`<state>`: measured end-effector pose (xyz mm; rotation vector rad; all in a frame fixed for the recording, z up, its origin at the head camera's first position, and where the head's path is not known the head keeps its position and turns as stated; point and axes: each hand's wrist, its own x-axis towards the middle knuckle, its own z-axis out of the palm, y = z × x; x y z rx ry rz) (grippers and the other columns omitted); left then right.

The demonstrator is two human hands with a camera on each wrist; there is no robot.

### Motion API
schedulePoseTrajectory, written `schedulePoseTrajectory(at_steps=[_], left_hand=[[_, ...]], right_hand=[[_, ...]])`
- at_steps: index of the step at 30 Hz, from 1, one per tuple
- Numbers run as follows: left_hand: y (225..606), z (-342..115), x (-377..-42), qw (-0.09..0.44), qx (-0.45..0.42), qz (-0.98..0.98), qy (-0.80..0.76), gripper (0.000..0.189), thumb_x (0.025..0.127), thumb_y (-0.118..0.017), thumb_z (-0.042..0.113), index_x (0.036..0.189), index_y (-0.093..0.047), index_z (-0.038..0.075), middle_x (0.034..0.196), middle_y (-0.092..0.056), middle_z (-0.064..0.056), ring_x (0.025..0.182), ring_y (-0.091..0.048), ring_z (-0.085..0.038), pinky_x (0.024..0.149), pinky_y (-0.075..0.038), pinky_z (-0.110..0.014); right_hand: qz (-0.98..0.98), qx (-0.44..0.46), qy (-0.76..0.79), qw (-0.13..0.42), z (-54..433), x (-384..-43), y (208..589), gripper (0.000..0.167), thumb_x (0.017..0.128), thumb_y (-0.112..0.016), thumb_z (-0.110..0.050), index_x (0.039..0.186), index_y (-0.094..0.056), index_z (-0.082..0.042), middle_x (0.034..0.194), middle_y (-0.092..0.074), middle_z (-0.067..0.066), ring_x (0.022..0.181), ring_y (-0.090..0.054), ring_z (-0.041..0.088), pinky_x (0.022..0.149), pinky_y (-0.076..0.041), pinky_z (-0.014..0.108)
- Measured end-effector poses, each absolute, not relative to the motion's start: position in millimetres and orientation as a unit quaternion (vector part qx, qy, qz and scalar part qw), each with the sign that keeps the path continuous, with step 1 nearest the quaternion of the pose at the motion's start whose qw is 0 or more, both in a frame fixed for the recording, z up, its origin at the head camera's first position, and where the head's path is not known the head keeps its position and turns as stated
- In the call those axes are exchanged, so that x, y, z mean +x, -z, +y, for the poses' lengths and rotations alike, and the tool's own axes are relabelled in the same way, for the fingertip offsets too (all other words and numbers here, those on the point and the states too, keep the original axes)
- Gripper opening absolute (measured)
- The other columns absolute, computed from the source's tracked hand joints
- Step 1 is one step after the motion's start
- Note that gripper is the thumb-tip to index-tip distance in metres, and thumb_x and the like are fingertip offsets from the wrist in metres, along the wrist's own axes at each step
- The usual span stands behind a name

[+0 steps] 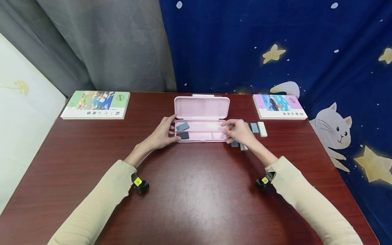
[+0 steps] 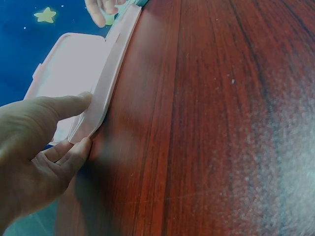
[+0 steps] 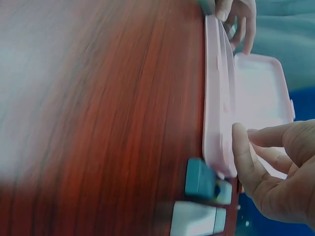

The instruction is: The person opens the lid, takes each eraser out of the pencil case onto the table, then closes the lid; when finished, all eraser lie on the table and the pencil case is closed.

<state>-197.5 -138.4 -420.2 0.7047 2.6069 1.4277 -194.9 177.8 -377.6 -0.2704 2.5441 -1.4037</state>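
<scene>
An opened pink pencil case (image 1: 202, 140) lies on the table with its lid (image 1: 202, 107) tipped back. Inside, at the left, are a blue-grey eraser-like block (image 1: 182, 126) and a dark block (image 1: 183, 135). My left hand (image 1: 162, 132) grips the case's left end, thumb and fingers spread around it. Over the right end is my right hand (image 1: 240, 131), fingers bent loosely, with nothing visible between them in the right wrist view. Beside that end lie a blue block (image 3: 199, 178) and a white block (image 3: 194, 219), partly covered by this hand in the head view.
Behind my right hand lie another blue block (image 1: 254, 128) and a white block (image 1: 262, 129). A green-covered book (image 1: 95, 104) rests at the back left, a purple-covered book (image 1: 280, 107) at the back right. Curtains (image 1: 232, 44) hang behind the table (image 1: 196, 190).
</scene>
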Motion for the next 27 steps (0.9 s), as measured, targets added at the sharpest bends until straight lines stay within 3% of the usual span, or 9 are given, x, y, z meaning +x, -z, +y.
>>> schedulePoseTrajectory(at_steps=[6, 10, 14, 22, 27], left_hand=[[418.6, -137.9, -196.3, 0.048, 0.227, 0.853, -0.468, 0.09, 0.078, -0.077, -0.001, 0.148, -0.022, -0.008, 0.131, -0.035, -0.027, 0.107, -0.049, -0.035, 0.09, -0.051, -0.042], [418.9, -138.6, -196.2, 0.045, 0.226, 0.854, -0.466, 0.09, 0.078, -0.077, 0.0, 0.148, -0.022, -0.008, 0.131, -0.036, -0.027, 0.107, -0.049, -0.035, 0.09, -0.051, -0.041], [418.2, -138.4, -195.9, 0.046, 0.225, 0.854, -0.466, 0.09, 0.078, -0.077, 0.0, 0.148, -0.022, -0.007, 0.131, -0.036, -0.027, 0.107, -0.049, -0.034, 0.09, -0.051, -0.041], [417.3, -138.2, -195.3, 0.044, 0.222, 0.854, -0.469, 0.09, 0.077, -0.077, -0.001, 0.148, -0.022, -0.008, 0.13, -0.036, -0.027, 0.107, -0.05, -0.035, 0.09, -0.052, -0.041], [417.4, -137.8, -194.8, 0.047, 0.221, 0.852, -0.473, 0.089, 0.078, -0.076, -0.002, 0.148, -0.021, -0.007, 0.131, -0.035, -0.027, 0.107, -0.05, -0.035, 0.09, -0.051, -0.04]], right_hand=[[0.885, -0.115, 0.443, 0.083, 152.3, -199.6, 376.2, 0.028, 0.086, -0.059, 0.004, 0.113, -0.067, 0.004, 0.082, -0.067, 0.018, 0.066, -0.069, 0.028, 0.055, -0.057, 0.028], [0.877, -0.112, 0.459, 0.093, 133.0, -202.9, 377.4, 0.029, 0.085, -0.058, 0.004, 0.113, -0.067, 0.003, 0.081, -0.066, 0.015, 0.071, -0.07, 0.03, 0.06, -0.058, 0.033], [0.875, -0.12, 0.459, 0.093, 114.4, -204.0, 380.6, 0.028, 0.085, -0.059, 0.005, 0.111, -0.068, 0.002, 0.079, -0.064, 0.012, 0.071, -0.069, 0.027, 0.061, -0.059, 0.034], [0.891, -0.22, 0.391, 0.073, 79.5, -200.1, 387.9, 0.019, 0.086, -0.065, 0.002, 0.104, -0.071, 0.001, 0.082, -0.068, 0.007, 0.078, -0.065, 0.019, 0.07, -0.053, 0.024], [0.893, -0.237, 0.376, 0.076, 66.9, -198.8, 390.7, 0.019, 0.086, -0.065, 0.004, 0.103, -0.073, 0.0, 0.087, -0.07, 0.008, 0.077, -0.065, 0.017, 0.068, -0.051, 0.022]])
